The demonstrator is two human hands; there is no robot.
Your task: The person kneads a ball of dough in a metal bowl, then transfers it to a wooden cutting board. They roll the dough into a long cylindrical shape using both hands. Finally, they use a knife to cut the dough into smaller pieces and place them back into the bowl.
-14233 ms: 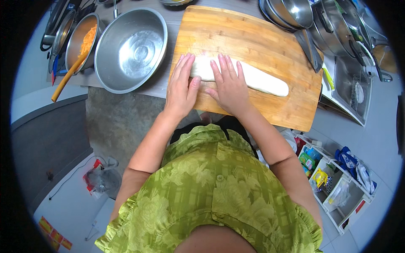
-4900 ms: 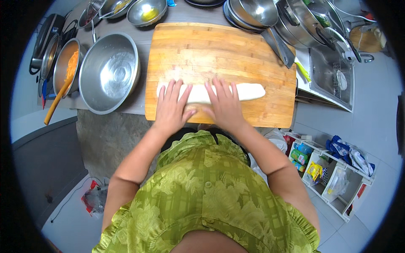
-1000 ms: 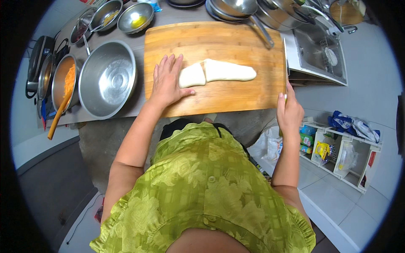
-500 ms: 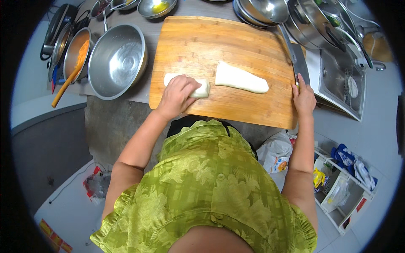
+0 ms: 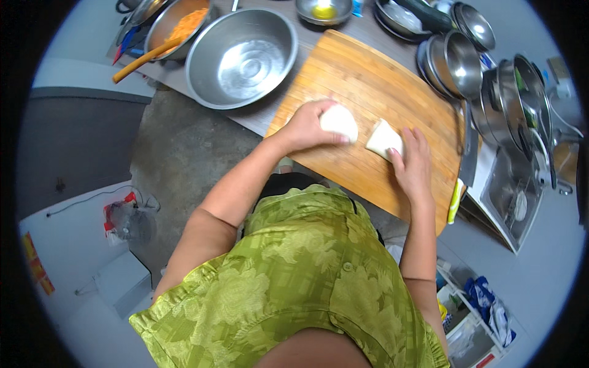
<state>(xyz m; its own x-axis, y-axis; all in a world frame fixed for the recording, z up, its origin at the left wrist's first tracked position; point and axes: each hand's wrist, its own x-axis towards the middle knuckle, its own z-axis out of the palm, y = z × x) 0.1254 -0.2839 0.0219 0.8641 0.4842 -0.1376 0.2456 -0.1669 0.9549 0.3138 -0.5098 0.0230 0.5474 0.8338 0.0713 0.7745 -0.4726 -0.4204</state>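
A wooden cutting board (image 5: 374, 92) is laid on the grey worktop (image 5: 264, 116), and two pieces of white dough are seen on it, just beside each other but apart. The left dough piece (image 5: 339, 120) is covered from the side by the left hand (image 5: 307, 126); its grip is curled around the lump, with the fingers wrapped over its near edge. The right dough piece (image 5: 384, 138) is touched by the right hand (image 5: 414, 162), whose fingers are laid flat and held together against the lump's right side, so nothing is pinched there.

To the left of the board, a large empty steel bowl (image 5: 242, 55) is set on the worktop. Behind it, a pan of orange shredded filling (image 5: 184, 21) is seen, with a wooden-handled utensil (image 5: 144, 58) resting in it. A small bowl holding yellow liquid (image 5: 323, 9) is placed at the far edge. To the right of the board, stacked steel bowls and pots (image 5: 472, 61) are gathered, and a knife (image 5: 469, 153) is laid along the board's right edge. A green patterned garment (image 5: 294, 276) is worn by the person. Below right, a rack with packets (image 5: 478, 313) is visible on the floor.
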